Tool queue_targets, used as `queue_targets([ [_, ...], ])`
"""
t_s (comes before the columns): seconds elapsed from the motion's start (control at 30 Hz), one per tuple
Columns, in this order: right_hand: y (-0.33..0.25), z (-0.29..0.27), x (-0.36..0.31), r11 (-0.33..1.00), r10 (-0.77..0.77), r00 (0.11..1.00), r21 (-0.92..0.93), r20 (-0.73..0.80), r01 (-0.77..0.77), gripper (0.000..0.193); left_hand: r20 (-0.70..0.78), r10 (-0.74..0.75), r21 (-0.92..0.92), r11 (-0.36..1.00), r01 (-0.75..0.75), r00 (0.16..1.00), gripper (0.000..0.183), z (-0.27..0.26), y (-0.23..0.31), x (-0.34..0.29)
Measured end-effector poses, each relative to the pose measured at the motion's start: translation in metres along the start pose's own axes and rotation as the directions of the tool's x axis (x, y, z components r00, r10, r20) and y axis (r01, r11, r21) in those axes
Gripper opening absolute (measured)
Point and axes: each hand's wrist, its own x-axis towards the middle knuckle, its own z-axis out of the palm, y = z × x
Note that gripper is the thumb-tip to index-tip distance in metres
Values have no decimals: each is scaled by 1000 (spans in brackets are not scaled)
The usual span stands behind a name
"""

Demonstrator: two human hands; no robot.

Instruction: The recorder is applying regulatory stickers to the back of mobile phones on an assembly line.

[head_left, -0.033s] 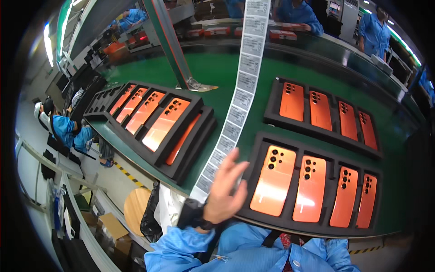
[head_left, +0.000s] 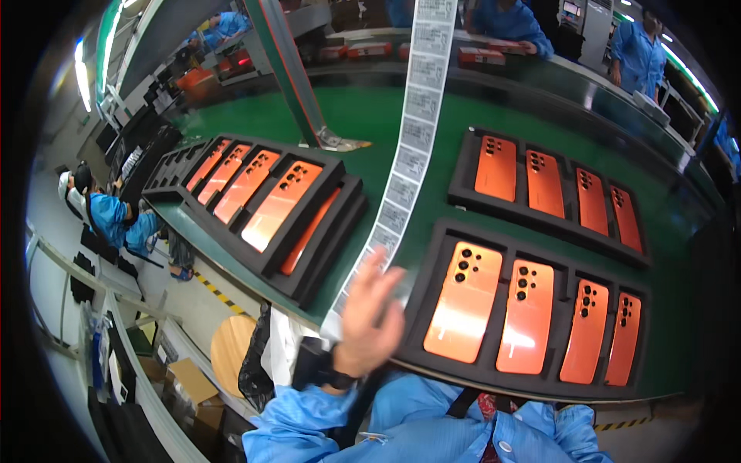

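Observation:
My left hand (head_left: 369, 316) is raised at the table's near edge with its fingers stretched and somewhat apart, slightly blurred. No object shows in it. Behind its fingertips runs a long strip of printed white labels (head_left: 417, 131), hanging down from the top of the view; whether they touch cannot be told. Just right of the hand, a dark foam tray (head_left: 421, 351) holds several orange phones, including one at its left end (head_left: 463, 301), backs up and cameras showing. My right hand is out of view.
Beyond that tray lies another phone tray (head_left: 455, 189). At left, stacked trays (head_left: 340, 174) hold more orange phones. A metal post (head_left: 285, 77) stands on the green table (head_left: 347, 116). Co-workers in blue (head_left: 502, 31) are across the line. A round wooden stool (head_left: 231, 351) stands below left.
My left hand has moved left, away from the near phone tray and over the label strip. The strip's lower part has shifted slightly left. The phones stay in their trays.

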Motion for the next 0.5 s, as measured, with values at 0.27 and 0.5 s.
queue_targets([
  [0.27,-60,-98,-64,976,-117,896,215,429,24,28,309,-658,-348,593,726,686,51,-81,-32,-12],
  [0.5,-170,-224,-62,938,-320,565,172,760,300,23,539,-619,-84,635,768,571,45,-40,-46,16],
])
